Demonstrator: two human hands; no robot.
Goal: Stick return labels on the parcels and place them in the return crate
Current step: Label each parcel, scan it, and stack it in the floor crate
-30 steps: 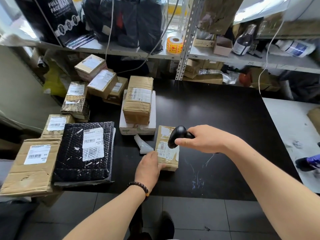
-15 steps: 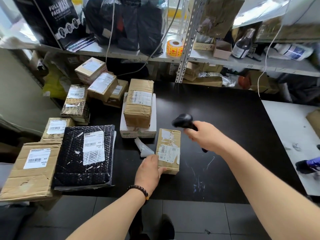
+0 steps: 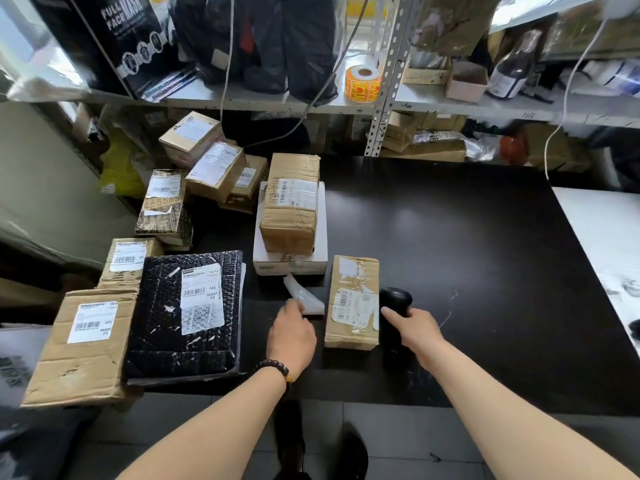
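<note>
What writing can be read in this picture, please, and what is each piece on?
"FULL FACE MASK": black box on the shelf.
"MX MXRC 03": label on the black bubble mailer.
"MX MXRC 03": label on the near-left cardboard parcel.
Other parcel labels and the orange sticker roll: too small or blurred.

The table top (image 3: 467, 254) is smooth matt black. The parcel (image 3: 353, 282) is creased brown cardboard with a white paper label (image 3: 356, 308); the mailer (image 3: 166, 327) is glossy black bubble plastic. The shelf upright (image 3: 384, 81) is perforated metal.
</note>
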